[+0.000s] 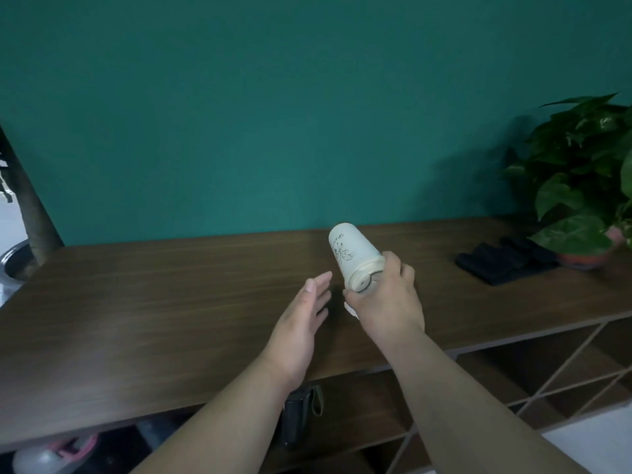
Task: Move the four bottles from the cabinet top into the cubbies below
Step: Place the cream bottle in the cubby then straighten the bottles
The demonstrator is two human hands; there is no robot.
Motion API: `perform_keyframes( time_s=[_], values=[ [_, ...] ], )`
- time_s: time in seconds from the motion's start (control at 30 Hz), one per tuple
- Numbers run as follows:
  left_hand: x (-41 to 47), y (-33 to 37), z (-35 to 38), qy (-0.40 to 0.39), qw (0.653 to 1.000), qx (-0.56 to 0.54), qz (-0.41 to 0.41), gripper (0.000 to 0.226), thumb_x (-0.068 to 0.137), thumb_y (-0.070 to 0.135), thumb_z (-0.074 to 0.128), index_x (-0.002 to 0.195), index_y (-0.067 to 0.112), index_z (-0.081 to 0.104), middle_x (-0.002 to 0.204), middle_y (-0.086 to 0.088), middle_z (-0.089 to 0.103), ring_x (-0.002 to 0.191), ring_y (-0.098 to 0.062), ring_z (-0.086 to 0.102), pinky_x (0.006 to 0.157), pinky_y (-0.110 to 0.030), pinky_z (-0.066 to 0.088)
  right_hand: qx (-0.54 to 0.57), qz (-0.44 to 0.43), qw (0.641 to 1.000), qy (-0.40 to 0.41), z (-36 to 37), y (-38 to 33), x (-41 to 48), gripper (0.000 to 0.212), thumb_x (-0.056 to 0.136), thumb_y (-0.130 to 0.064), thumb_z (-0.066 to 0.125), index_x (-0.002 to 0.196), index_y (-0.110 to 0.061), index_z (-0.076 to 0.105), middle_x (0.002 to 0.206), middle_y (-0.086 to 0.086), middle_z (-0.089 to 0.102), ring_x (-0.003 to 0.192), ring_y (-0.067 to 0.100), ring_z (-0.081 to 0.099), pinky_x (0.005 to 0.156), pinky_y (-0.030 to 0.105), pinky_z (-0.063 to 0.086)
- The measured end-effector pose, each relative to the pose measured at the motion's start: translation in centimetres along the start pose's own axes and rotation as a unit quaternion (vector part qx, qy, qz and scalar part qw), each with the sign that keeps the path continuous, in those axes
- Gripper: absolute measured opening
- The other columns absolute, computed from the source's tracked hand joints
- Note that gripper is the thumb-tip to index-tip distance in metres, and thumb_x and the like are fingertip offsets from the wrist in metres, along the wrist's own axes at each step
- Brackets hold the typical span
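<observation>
Teal wall backs a long wooden cabinet top, mostly bare. Cubbies below at 5 o'clock look empty; a dark bottle stands in one at 6, a pale bottle at 8. Potted plant at 3 o'clock. Right hand grips the cream bottle by its lid end — tilted above the top, its print unreadable. Left hand is spread, touching nothing.

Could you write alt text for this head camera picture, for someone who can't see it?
A person's right hand grips a tilted cream plastic bottle by its lid end above a brown wooden cabinet top; the open left hand hovers beside it. A leafy green potted plant and a folded dark cloth sit at right.
</observation>
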State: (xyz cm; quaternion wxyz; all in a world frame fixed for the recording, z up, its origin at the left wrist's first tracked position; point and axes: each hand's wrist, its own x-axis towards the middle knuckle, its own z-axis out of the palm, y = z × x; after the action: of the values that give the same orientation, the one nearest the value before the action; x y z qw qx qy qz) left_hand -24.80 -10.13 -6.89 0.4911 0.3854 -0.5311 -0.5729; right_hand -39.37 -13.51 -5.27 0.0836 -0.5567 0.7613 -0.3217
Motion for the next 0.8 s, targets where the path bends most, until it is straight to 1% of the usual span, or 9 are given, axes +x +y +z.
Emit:
perform_keyframes(
  time_s=[0.1,0.17,0.23,0.3,0.43,0.53,0.63,0.73,0.8],
  values=[
    [-0.3,-0.2,-0.3,0.019,1.000,-0.022,0.004,0.068,0.093,0.066,0.030,0.147,0.027,0.045,0.156,0.006,0.043,0.143,-0.009,0.038,0.122,-0.040,0.027,0.032,-0.008,0.999,-0.002,-0.9,0.0,-1.1,0.090,0.071,-0.044,0.082,0.144,-0.029,0.031,0.135,0.004,0.042,0.103,0.026,0.060,0.072,0.032,0.048],
    [-0.7,-0.3,-0.4,0.021,1.000,-0.016,0.004,0.060,0.093,0.068,0.032,0.144,0.038,0.045,0.159,0.010,0.037,0.147,-0.008,0.030,0.123,-0.038,0.023,0.056,-0.013,0.998,-0.004,-2.1,0.0,-2.6,0.091,0.072,-0.044,0.081,0.146,-0.032,0.030,0.137,0.001,0.038,0.102,0.022,0.058,0.072,0.030,0.047],
    [-1.4,-0.2,-0.3,0.016,1.000,0.001,0.002,0.059,0.085,0.075,0.035,0.139,0.053,0.044,0.158,0.019,0.031,0.148,-0.006,0.024,0.125,-0.040,0.017,0.094,-0.018,0.995,-0.002,-3.9,-0.1,-4.3,0.090,0.073,-0.044,0.081,0.147,-0.037,0.030,0.138,-0.003,0.035,0.101,0.018,0.055,0.074,0.030,0.049],
    [-2.1,-0.1,-0.4,0.015,1.000,0.001,0.003,0.062,0.077,0.079,0.036,0.135,0.059,0.042,0.154,0.024,0.029,0.149,-0.007,0.020,0.125,-0.042,0.012,0.138,-0.021,0.990,0.009,-6.0,-0.3,-6.3,0.085,0.073,-0.045,0.080,0.144,-0.042,0.034,0.137,-0.009,0.035,0.102,0.015,0.055,0.075,0.031,0.050],
    [-4.3,0.2,0.0,0.003,1.000,-0.022,-0.011,0.075,0.079,0.079,0.034,0.148,0.048,0.036,0.160,0.020,0.028,0.149,-0.006,0.021,0.125,-0.042,0.013,0.200,-0.026,0.979,0.028,-10.0,-0.4,-10.4,0.075,0.074,-0.042,0.080,0.139,-0.046,0.042,0.133,-0.018,0.040,0.105,0.005,0.050,0.070,0.022,0.041],
    [-6.9,0.4,1.1,-0.017,0.998,-0.053,-0.008,0.077,0.082,0.074,0.036,0.151,0.039,0.036,0.157,0.017,0.038,0.146,-0.005,0.031,0.124,-0.039,0.021,0.254,-0.023,0.967,0.029,-13.1,-0.3,-13.6,0.072,0.071,-0.041,0.083,0.133,-0.047,0.047,0.128,-0.020,0.050,0.109,0.005,0.054,0.077,0.025,0.043],
    [-10.5,0.0,2.5,-0.038,0.994,-0.106,-0.008,0.082,0.077,0.073,0.040,0.148,0.031,0.042,0.150,0.015,0.051,0.140,-0.007,0.043,0.116,-0.037,0.032,0.267,-0.019,0.963,0.027,-15.4,0.1,-16.7,0.072,0.061,-0.051,0.080,0.126,-0.049,0.049,0.122,-0.019,0.058,0.109,0.006,0.059,0.086,0.034,0.048],
    [-14.1,-2.2,3.7,-0.055,0.989,-0.135,-0.032,0.083,0.075,0.075,0.050,0.144,0.029,0.047,0.146,0.014,0.056,0.137,-0.008,0.048,0.108,-0.032,0.040,0.247,-0.016,0.968,0.035,-16.4,1.0,-19.3,0.073,0.056,-0.053,0.075,0.124,-0.045,0.051,0.121,-0.020,0.058,0.106,0.001,0.057,0.082,0.026,0.045],
    [-16.1,-4.3,4.3,-0.055,0.987,-0.139,-0.066,0.090,0.064,0.084,0.061,0.138,0.033,0.051,0.144,0.013,0.058,0.135,-0.009,0.051,0.101,-0.028,0.043,0.230,-0.005,0.973,0.015,-15.9,2.0,-20.7,0.073,0.058,-0.051,0.083,0.124,-0.044,0.052,0.121,-0.021,0.057,0.107,0.000,0.056,0.082,0.024,0.044]
  ],
)
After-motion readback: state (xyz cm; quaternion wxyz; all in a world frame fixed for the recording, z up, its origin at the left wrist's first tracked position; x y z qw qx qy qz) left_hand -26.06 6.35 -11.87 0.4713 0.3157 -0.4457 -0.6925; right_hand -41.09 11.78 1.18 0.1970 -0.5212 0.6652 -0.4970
